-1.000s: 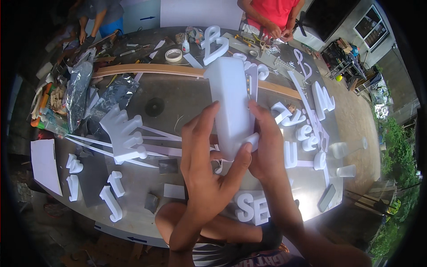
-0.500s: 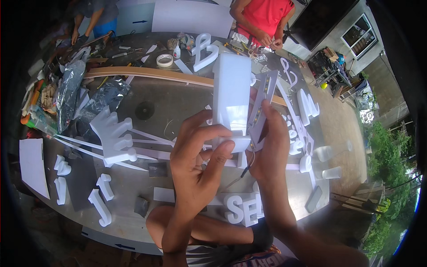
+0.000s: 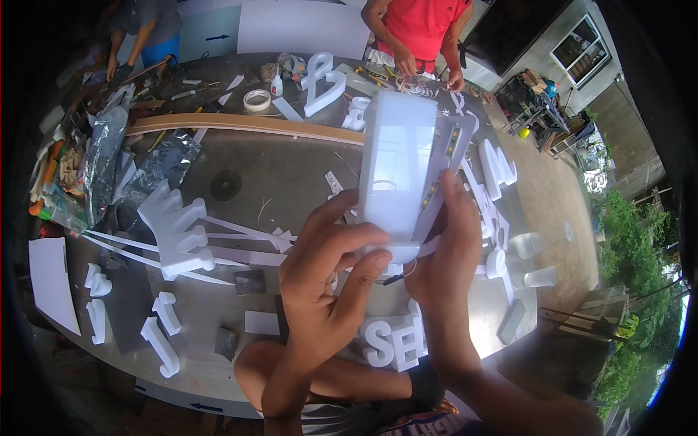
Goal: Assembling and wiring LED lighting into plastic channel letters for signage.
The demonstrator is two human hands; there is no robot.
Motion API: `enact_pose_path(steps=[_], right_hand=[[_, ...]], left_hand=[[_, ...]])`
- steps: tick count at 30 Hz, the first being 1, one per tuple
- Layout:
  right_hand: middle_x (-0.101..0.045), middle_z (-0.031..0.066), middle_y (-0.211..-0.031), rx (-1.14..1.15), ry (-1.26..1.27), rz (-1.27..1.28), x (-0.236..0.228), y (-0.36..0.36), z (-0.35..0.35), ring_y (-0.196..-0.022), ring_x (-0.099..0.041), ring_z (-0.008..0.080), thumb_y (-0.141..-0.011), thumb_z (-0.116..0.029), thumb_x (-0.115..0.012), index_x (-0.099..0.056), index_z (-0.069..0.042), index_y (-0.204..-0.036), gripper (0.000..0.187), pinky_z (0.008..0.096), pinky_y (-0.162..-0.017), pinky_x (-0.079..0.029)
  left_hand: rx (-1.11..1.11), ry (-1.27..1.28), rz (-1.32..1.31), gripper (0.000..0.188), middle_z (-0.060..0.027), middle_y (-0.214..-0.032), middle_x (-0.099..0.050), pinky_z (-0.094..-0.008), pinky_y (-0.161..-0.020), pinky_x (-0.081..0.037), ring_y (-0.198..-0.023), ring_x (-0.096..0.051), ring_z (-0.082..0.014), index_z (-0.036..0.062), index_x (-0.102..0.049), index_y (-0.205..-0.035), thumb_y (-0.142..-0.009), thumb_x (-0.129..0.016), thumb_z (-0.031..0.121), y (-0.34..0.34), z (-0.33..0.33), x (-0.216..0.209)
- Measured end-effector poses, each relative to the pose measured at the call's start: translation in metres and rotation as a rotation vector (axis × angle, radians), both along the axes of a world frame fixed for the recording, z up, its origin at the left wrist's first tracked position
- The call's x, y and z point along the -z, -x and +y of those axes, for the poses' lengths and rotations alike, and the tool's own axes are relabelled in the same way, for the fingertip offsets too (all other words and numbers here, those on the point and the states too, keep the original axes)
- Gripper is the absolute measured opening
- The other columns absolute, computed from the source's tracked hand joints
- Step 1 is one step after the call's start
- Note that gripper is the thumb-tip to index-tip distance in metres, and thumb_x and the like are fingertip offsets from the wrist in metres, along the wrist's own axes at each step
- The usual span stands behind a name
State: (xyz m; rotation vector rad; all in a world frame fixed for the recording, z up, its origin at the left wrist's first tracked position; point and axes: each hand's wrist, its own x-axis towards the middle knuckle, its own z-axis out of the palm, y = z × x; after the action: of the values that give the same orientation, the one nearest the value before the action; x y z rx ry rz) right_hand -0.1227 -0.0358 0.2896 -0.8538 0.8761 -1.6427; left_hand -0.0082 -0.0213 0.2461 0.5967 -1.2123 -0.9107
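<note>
My left hand (image 3: 323, 265) grips the lower end of a glossy white channel-letter shell (image 3: 400, 156), thumb and fingers pinching its foot. In my right hand (image 3: 452, 251) is a narrow pale backing piece with an LED strip (image 3: 449, 149), held along the shell's right side. The strip's lights face the shell, and the two parts lie close together, angled slightly apart at the top. A thin wire with a dark sleeve (image 3: 392, 279) hangs below them. The palm of my right hand hides the backing's lower end.
White letters lie about the grey table (image 3: 283, 163), including block letters (image 3: 392, 341) near me and a crown shape (image 3: 173, 229) at left. A wooden strip (image 3: 240, 123), tape roll (image 3: 257, 101) and foil (image 3: 163, 171) lie beyond. Across the table, a person in red (image 3: 425, 33) handles wires.
The backing piece has come nearer to the shell, and its wire now shows less. Both parts sit slightly farther right in view. The person in red has moved their hands apart.
</note>
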Motion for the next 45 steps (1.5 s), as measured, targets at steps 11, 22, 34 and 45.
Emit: enact_pose_path(steps=[11,22,34,45], right_hand=[[-0.059,0.0106,-0.107,-0.062,0.087,0.093,0.010,0.011,0.003,-0.096,-0.056,0.0130,-0.096,-0.028,-0.050,-0.049,0.003,-0.126,0.043,0.0260,-0.082,-0.044],[-0.056,0.0146,-0.120,-0.092,0.131,-0.024,0.005,0.013,0.013,-0.108,-0.055,0.0197,-0.096,-0.025,-0.048,-0.041,0.003,-0.134,0.047,0.0313,-0.092,-0.041],[-0.040,0.0256,-0.137,-0.035,0.184,0.207,0.008,0.013,0.015,-0.107,-0.057,0.0325,-0.096,-0.056,-0.019,-0.028,0.002,-0.138,0.072,0.0384,-0.082,-0.051],[-0.055,0.0175,-0.118,-0.023,0.174,0.212,0.001,0.005,0.015,-0.104,-0.056,0.0214,-0.082,-0.077,-0.008,-0.030,0.002,-0.136,0.098,0.0325,-0.090,-0.045]], left_hand=[[-0.070,0.112,-0.172,0.017,-0.0268,-0.114,-0.058,-0.0289,-0.071,-0.052,-0.091,-0.064,-0.0238,-0.0053,-0.063,-0.095,-0.079,-0.067,-0.002,0.004,0.001,0.002],[-0.009,0.200,-0.186,0.019,-0.0285,-0.114,-0.060,-0.0360,-0.087,-0.048,-0.101,-0.063,-0.0299,-0.0057,-0.064,-0.093,-0.074,-0.069,-0.004,0.003,-0.003,0.000],[-0.085,0.254,-0.314,0.019,-0.0305,-0.115,-0.059,-0.0342,-0.078,-0.052,-0.094,-0.066,-0.0287,-0.0024,-0.067,-0.088,-0.071,-0.073,0.002,0.012,0.005,-0.005],[-0.060,0.219,-0.228,0.019,-0.0295,-0.113,-0.060,-0.0346,-0.082,-0.050,-0.094,-0.065,-0.0291,-0.0032,-0.066,-0.088,-0.071,-0.073,0.001,0.015,-0.001,-0.002]])
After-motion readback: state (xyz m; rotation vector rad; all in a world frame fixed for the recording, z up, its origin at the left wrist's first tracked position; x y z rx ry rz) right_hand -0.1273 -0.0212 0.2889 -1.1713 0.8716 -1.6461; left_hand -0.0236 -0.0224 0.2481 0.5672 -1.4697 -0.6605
